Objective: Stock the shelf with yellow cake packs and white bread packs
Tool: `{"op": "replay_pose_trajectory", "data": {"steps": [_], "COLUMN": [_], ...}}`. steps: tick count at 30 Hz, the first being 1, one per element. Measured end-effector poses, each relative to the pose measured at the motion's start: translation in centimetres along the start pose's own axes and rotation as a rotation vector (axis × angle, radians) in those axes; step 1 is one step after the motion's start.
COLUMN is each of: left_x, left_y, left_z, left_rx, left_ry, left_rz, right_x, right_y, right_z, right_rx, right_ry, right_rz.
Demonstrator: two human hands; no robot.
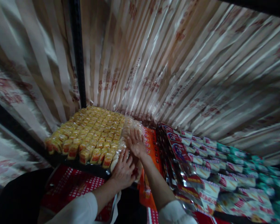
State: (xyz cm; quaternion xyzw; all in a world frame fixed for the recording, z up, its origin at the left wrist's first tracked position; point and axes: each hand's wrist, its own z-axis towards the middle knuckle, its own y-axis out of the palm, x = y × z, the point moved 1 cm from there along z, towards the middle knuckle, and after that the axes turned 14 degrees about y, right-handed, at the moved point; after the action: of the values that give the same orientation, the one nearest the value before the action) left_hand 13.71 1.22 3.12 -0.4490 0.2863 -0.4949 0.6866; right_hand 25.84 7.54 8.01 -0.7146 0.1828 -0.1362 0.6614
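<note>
Both of my hands rest on a clear plastic-wrapped pack of pale items [131, 122], whose contents I cannot make out. My left hand [123, 171] lies over its near part with the fingers stretched out. Farther back, my right hand [136, 143] presses flat on top, fingers spread. Left of the pack stand tight rows of small yellow-wrapped packets [95, 130]. Orange packaging [151, 146] sits directly to the right, partly behind my right forearm.
Dark red packets [175, 143], white packets [210, 168] and green packets [261, 174] fill the shelf to the right. A dark upright post [78, 56] stands at the back left before striped, printed sheeting [140, 62]. A red checked basket [72, 186] is below.
</note>
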Motion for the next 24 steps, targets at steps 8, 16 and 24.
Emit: {"op": "replay_pose_trajectory", "data": {"steps": [8,16,24], "left_x": [0.1,0.0,0.0], "left_y": [-0.5,-1.6,-1.0], "left_z": [0.3,0.5,0.5], "left_rx": [-0.066,-0.097,-0.091], "left_ry": [-0.040,-0.039,-0.044], "left_rz": [-0.017,-0.040,-0.041], "right_x": [-0.9,-3.1,-1.6], "right_y": [0.7,1.1,0.0], "right_z": [1.1,3.8,4.1], "right_rx": [-0.083,0.044,0.027], "right_ry": [-0.026,-0.047,-0.026], "right_rz": [0.059,0.017,0.045]}}
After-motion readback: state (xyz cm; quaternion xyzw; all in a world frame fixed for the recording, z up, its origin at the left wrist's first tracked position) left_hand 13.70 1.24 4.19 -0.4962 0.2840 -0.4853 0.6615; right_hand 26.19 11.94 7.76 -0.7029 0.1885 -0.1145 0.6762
